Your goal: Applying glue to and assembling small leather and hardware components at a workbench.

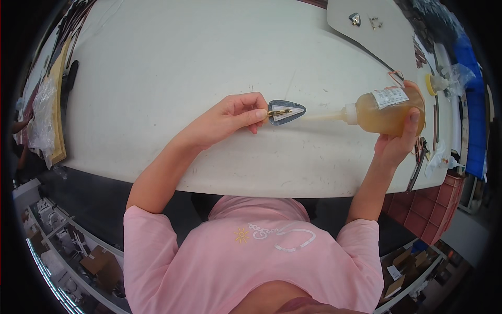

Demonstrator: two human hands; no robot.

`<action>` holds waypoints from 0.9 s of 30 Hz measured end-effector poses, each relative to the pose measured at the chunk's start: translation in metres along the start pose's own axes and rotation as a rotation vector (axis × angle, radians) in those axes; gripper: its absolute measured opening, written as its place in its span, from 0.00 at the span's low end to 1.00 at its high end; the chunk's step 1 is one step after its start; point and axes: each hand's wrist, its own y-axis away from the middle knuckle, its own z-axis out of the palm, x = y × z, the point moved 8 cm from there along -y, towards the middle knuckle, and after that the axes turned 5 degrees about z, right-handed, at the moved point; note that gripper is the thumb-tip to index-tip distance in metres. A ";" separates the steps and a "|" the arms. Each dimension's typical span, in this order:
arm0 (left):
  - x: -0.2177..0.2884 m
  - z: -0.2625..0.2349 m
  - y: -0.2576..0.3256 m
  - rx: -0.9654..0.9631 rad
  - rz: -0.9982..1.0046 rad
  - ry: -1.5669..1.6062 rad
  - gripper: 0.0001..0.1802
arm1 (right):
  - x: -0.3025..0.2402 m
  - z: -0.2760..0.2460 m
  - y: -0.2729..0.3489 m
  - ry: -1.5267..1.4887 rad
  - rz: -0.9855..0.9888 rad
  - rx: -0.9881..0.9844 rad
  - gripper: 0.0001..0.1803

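Note:
My left hand is closed in a pinch at the blunt end of a small teardrop-shaped piece. The piece has a dark grey rim and a pale middle, with a narrow gold-coloured metal part lying along it. Wrapped around a squeeze bottle of amber liquid is my right hand. The bottle lies tilted on its side in the air, its long thin nozzle pointing left at the tip of the piece. Whether the nozzle touches the piece I cannot tell.
On the white table, a grey board at the far right carries small metal parts. Pliers and a yellow-capped bottle lie at the right. Plastic-wrapped material is at the left edge; a red crate stands lower right.

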 end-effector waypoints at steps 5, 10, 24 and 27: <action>-0.001 0.001 0.001 -0.027 0.000 -0.007 0.11 | 0.014 0.000 0.003 0.011 0.049 -0.039 0.33; -0.001 0.000 0.001 -0.028 -0.012 -0.002 0.11 | 0.024 0.014 0.000 -0.376 0.290 -0.002 0.37; -0.002 -0.001 0.001 -0.045 -0.007 0.012 0.11 | 0.007 0.019 0.011 -0.041 0.116 0.057 0.24; -0.002 -0.001 0.001 -0.051 -0.003 -0.003 0.11 | 0.008 0.027 0.014 -0.037 0.131 0.036 0.22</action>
